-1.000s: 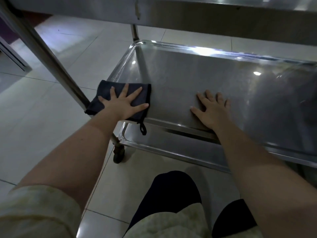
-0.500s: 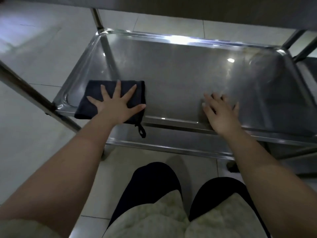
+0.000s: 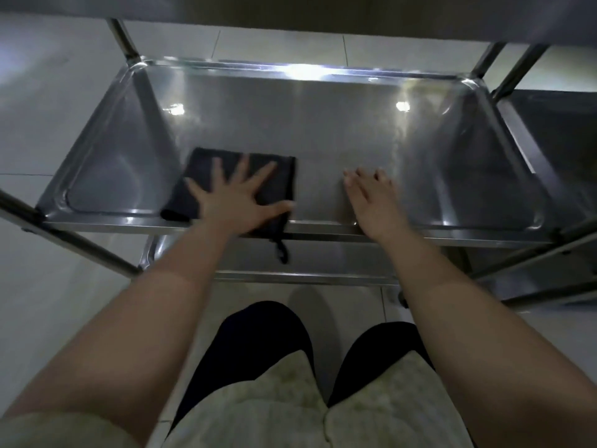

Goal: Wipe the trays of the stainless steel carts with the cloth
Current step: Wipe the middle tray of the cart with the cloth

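Observation:
A folded dark cloth (image 3: 203, 169) lies on the middle tray (image 3: 307, 124) of a stainless steel cart, near its front rim. My left hand (image 3: 237, 202) presses flat on the cloth with fingers spread. A small loop of the cloth (image 3: 281, 250) hangs over the front rim. My right hand (image 3: 371, 202) rests flat on the bare tray to the right of the cloth, fingers apart, holding nothing.
The underside of an upper tray (image 3: 290, 11) spans the top of the view. A lower tray (image 3: 307, 263) shows beneath the front rim. Cart legs (image 3: 126, 40) stand at the corners. A second cart (image 3: 555, 124) stands to the right. My knees (image 3: 290, 367) are above the tiled floor.
My left hand has slid the cloth rightward along the tray's front, from the left corner toward the middle. My right hand stayed flat on the tray. The view shifted right and down.

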A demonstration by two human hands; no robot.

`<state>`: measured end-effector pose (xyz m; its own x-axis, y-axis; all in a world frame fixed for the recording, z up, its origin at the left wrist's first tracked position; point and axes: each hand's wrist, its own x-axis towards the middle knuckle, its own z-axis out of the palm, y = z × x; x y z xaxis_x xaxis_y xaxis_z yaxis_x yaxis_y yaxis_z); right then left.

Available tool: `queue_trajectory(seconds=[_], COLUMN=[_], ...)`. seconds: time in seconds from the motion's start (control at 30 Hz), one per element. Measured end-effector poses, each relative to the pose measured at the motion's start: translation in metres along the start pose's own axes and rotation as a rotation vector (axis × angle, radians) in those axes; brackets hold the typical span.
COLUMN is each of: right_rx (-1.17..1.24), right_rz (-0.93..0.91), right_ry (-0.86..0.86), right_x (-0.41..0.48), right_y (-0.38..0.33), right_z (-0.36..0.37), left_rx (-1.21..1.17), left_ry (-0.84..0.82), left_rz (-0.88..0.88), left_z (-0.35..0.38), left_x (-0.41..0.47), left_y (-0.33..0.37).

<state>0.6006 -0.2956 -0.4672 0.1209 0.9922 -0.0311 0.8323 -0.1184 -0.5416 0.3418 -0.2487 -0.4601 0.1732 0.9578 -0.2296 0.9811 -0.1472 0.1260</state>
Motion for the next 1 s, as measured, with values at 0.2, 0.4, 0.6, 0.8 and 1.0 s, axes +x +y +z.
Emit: queue_trajectory(seconds=[0.2, 0.4, 0.6, 0.8, 1.0], right_rx=[-0.084, 0.347, 0.888, 0.869, -0.297], right_rz=[0.001, 0.123, 0.283, 0.248, -0.041], right_ry=[-0.013, 0.069, 0.104, 0.201, -0.016], right_x=[0.003, 0.003, 0.000, -0.002, 0.005], right_y=[-0.008, -0.009, -0.005, -0.005, -0.065], right_z=[0.008, 0.001, -0.019, -0.033, 0.008], left_rx=[-0.032, -0.003, 0.006, -0.247, -0.015], left_ry=[-0.055, -0.014, -0.035, 0.016, 0.169], left_rz=[-0.290, -0.094, 0.122, 0.210, 0.021], left_z=[-0.028, -0.001, 0.020, 0.007, -0.002], left_x=[-0.011, -0.007, -0.007, -0.002, 0.023], left_y=[-0.117, -0.003, 0.155, 0.121, 0.005])
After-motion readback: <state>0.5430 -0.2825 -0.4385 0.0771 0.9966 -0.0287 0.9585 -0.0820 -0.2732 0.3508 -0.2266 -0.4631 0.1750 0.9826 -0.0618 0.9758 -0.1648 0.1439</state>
